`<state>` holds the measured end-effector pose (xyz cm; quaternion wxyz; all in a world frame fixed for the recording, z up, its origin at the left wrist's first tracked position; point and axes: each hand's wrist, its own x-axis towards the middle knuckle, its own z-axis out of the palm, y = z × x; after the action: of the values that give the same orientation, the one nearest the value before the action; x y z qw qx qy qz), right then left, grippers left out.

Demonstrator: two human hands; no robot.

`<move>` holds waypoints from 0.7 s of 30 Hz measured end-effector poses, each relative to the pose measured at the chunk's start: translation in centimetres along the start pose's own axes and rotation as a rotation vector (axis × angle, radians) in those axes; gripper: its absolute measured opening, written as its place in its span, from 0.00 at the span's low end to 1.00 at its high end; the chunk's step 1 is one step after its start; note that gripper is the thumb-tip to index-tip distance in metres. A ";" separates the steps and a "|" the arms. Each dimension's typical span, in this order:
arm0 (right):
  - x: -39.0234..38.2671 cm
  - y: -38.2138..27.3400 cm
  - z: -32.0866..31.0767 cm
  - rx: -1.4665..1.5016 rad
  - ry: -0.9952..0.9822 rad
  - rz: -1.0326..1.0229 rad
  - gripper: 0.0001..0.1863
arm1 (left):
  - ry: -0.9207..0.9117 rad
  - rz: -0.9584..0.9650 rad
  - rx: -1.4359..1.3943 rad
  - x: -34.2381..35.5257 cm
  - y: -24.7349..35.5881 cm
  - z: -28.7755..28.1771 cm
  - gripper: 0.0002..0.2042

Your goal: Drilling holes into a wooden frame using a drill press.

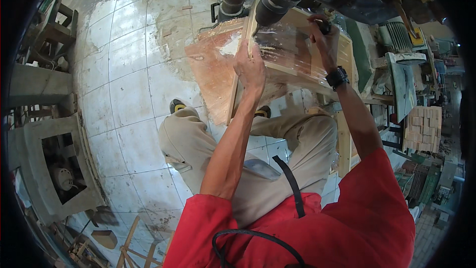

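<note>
"Where's the pale wood strip?"

"Twelve o'clock off the left hand, long axis running roughly twelve to six, the dark spindle just beside it at one!"

"Which hand's nearer?"

"The left, easily: fingers and thumb closed on its near end, forearm reaching in from seven."

"And the right hand?"

"Two o'clock from the left, curled round a dark knob, forearm rising from five. Whether that knob's fixed to anything, I can't tell."
</note>
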<state>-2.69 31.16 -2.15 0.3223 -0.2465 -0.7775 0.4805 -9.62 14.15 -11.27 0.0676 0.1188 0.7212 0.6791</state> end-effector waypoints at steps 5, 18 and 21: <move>1.0 0.6 0.4 0.038 0.012 -0.026 0.05 | 0.028 0.028 0.026 0.1 -0.3 0.2 0.18; 2.7 1.7 1.8 0.089 0.035 -0.119 0.04 | 0.032 0.060 0.048 0.1 -0.1 -0.2 0.16; 3.3 2.0 1.7 0.000 0.105 -0.230 0.04 | 0.027 0.046 0.050 0.1 0.2 0.0 0.16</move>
<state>-6.03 33.29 -3.66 0.4157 -0.1804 -0.7826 0.4269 -9.68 14.23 -11.04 0.0391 0.1278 0.7358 0.6639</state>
